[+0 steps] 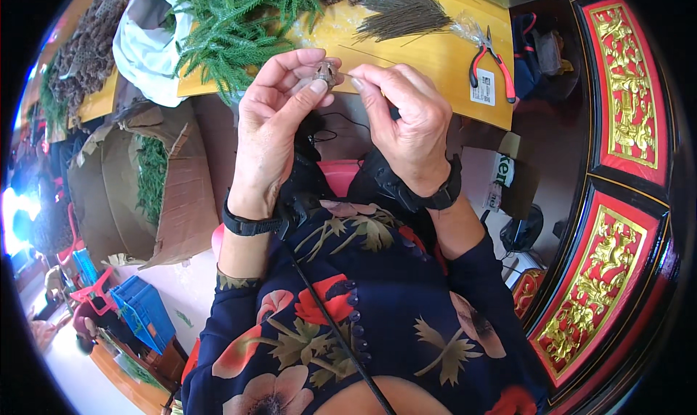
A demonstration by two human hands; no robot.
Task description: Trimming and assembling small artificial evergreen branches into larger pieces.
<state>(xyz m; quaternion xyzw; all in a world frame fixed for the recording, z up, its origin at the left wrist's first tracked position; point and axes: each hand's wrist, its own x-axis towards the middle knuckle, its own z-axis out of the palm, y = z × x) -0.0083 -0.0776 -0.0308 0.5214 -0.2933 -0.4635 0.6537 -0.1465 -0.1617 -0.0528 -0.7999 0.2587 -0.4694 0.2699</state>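
Observation:
Above the near edge of a yellow table, my left hand holds a small brown pine cone between thumb and fingers. Just right of it, my right hand is closed in a pinch at thumb and forefinger. A short bit of something thin, like a wire, shows at those fingertips, pointing at the cone; whether it touches the cone I cannot tell. Beyond my hands lies a fanned bundle of thin dark wires. Pliers with red and black handles lie at the table's right side.
Green artificial pine sprigs pile up at the table's far left, beside a white bag. More brown cones lie further left. A torn cardboard box holds greenery. Red and gold carved panels stand at my right.

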